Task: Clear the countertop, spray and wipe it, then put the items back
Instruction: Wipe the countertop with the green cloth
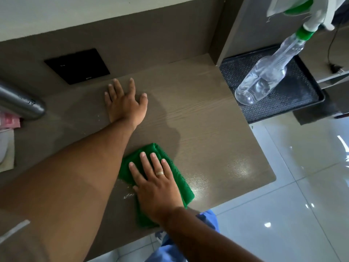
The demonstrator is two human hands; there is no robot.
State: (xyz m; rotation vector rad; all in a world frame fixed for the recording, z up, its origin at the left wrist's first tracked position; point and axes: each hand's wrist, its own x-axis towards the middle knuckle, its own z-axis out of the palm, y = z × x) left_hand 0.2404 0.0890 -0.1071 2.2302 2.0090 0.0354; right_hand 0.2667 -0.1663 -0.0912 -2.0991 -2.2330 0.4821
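At the far left edge there is one grey metal cylinder (20, 103) poking in over the countertop (198, 103), with one pink pack (10, 121) tucked just under it. One black square panel (77, 66) sits on the back wall, just beyond the fingertips of the left hand.

Two hands are on the surface. The left hand (125, 103) lies flat on the wood-grain top toward the far side, fingers spread and straight, holding nothing, arm stretched well out. Nearer to us and a touch to the right, the right hand (156, 186) presses flat on one green cloth (175, 178), fingers straight on top of it, not curled round it; one ring shows on that hand. The cloth lies folded near the front edge of the countertop, peeking out beyond the fingers and to the right of the palm. A few white flecks dot the surface just left of it, and a damp sheen glints to its right.

Further right, off the countertop's end, one clear spray bottle (264, 80) with a green collar and white trigger head leans tilted over one black textured tray (302, 95). A glossy tiled floor (302, 186) fills the near right.
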